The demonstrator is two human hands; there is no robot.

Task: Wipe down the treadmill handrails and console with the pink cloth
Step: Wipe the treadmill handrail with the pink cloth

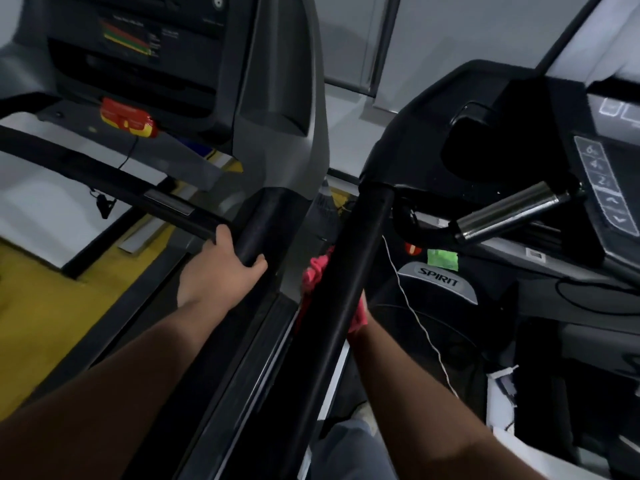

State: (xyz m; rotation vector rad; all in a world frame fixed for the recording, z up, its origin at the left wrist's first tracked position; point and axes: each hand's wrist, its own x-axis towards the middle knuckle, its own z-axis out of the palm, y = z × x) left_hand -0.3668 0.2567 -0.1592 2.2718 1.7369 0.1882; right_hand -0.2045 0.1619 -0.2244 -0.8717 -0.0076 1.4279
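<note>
2 bare forearms run to the left hand [221, 268] and right hand [362, 332], with a grey-blue trouser leg [349, 448] below.

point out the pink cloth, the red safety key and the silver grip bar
pink cloth [313, 277]: head view, on its bunched left part
red safety key [126, 117]: head view, on the middle of its red top
silver grip bar [509, 211]: head view, midway along the shiny tube

L console [138, 46] far left; L handrail [256, 233] nearer, left hand [221, 268] on it. R handrail [346, 271] just right, cloth [313, 275] around it; R console [606, 188] far right.
</note>
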